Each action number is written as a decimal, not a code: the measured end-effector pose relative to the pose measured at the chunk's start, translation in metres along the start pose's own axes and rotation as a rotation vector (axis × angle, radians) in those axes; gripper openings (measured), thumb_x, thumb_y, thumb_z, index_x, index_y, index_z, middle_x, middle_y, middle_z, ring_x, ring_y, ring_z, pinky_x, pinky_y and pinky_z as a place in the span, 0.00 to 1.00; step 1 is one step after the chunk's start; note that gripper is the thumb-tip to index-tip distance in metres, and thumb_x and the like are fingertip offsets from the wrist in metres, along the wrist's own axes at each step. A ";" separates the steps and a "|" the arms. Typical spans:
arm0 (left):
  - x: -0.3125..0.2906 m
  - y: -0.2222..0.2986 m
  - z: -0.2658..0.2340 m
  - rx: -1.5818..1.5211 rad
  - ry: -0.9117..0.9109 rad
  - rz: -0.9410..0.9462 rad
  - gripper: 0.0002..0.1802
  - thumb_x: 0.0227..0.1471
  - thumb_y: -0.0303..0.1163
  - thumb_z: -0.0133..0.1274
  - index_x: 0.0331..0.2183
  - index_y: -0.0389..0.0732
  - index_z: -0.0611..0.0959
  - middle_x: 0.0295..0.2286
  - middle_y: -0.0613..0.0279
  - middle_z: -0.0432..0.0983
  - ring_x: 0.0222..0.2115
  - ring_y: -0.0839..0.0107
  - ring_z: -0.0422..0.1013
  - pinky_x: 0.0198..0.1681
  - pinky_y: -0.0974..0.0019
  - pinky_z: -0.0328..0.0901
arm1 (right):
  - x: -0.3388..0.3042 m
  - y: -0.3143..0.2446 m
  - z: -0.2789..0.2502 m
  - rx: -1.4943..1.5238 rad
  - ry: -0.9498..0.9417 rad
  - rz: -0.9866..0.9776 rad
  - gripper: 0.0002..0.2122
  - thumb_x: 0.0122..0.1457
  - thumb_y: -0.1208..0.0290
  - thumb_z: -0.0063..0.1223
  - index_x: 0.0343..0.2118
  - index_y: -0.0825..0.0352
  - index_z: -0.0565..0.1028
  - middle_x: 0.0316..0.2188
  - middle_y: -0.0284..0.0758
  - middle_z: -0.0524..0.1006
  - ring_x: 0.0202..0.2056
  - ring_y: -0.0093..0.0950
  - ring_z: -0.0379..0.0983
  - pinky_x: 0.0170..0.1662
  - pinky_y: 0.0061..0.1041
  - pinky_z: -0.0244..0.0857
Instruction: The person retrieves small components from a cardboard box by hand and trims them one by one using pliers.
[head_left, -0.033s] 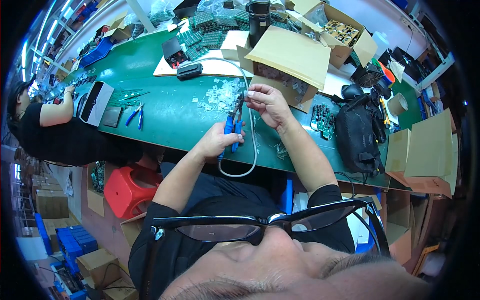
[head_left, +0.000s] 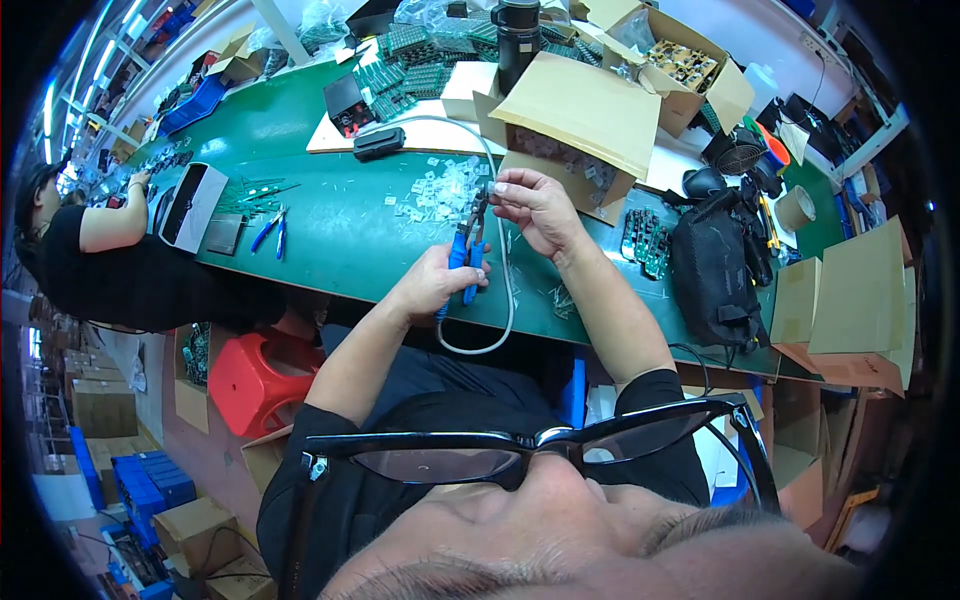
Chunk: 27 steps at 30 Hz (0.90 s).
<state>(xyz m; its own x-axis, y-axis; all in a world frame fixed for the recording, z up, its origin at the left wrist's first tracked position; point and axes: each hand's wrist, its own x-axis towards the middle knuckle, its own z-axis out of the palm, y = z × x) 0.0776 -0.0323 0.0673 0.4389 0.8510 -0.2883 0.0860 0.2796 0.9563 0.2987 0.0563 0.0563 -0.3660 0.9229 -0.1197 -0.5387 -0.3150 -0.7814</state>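
Observation:
Blue-handled nippers (head_left: 468,262) are in my left hand (head_left: 428,281), its fingers wrapped round the handles and the metal jaws pointing away from me. My right hand (head_left: 536,210) is closed in a pinch beside the jaw tips. It holds something small and dark that I cannot make out. A grey cable (head_left: 508,290) loops from the lower end of the nippers round to the right and up between my hands. Just beyond the jaws, a pile of small clear-white plastic pieces (head_left: 440,190) is scattered over the green table (head_left: 345,220).
An open cardboard box (head_left: 585,105) with similar pieces stands beyond my right hand. Green circuit boards (head_left: 648,242) and a black bag (head_left: 715,265) lie to the right. At left are blue-handled pliers (head_left: 270,232), a red stool (head_left: 250,385) and a co-worker (head_left: 110,235).

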 end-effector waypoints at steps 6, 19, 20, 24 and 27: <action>0.001 0.001 -0.001 0.037 0.000 -0.010 0.30 0.55 0.29 0.58 0.58 0.26 0.74 0.43 0.52 0.79 0.44 0.63 0.79 0.52 0.59 0.71 | 0.002 0.001 -0.001 -0.098 0.006 -0.038 0.07 0.59 0.77 0.67 0.39 0.67 0.81 0.37 0.33 0.83 0.38 0.26 0.80 0.43 0.27 0.75; -0.004 0.008 0.000 0.154 0.020 -0.001 0.29 0.56 0.34 0.57 0.54 0.26 0.77 0.40 0.54 0.80 0.39 0.66 0.79 0.47 0.61 0.72 | 0.002 0.000 -0.002 -0.121 -0.062 -0.073 0.06 0.57 0.78 0.67 0.37 0.68 0.81 0.35 0.32 0.82 0.36 0.24 0.78 0.42 0.26 0.74; -0.005 0.011 0.002 0.183 0.041 -0.015 0.28 0.56 0.35 0.58 0.54 0.26 0.78 0.39 0.55 0.80 0.38 0.67 0.79 0.46 0.62 0.72 | 0.001 0.000 -0.003 -0.122 -0.052 -0.074 0.06 0.57 0.78 0.67 0.37 0.68 0.81 0.35 0.32 0.82 0.36 0.24 0.78 0.42 0.26 0.74; -0.008 0.013 0.002 0.242 0.075 -0.026 0.26 0.56 0.36 0.57 0.51 0.28 0.79 0.36 0.57 0.81 0.35 0.69 0.79 0.43 0.62 0.72 | 0.003 0.003 -0.002 -0.127 -0.041 -0.065 0.06 0.57 0.78 0.67 0.37 0.68 0.81 0.34 0.32 0.82 0.36 0.24 0.78 0.42 0.26 0.74; -0.007 0.010 0.003 0.319 0.117 0.003 0.22 0.57 0.37 0.57 0.47 0.30 0.81 0.31 0.59 0.81 0.32 0.70 0.78 0.38 0.64 0.72 | 0.003 0.004 -0.002 -0.128 -0.052 -0.061 0.06 0.58 0.78 0.67 0.37 0.68 0.81 0.35 0.33 0.82 0.36 0.24 0.79 0.42 0.26 0.74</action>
<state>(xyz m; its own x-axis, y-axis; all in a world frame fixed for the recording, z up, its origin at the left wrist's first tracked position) 0.0777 -0.0368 0.0795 0.3360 0.9019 -0.2714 0.3685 0.1393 0.9191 0.2969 0.0586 0.0513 -0.3759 0.9258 -0.0400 -0.4612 -0.2244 -0.8585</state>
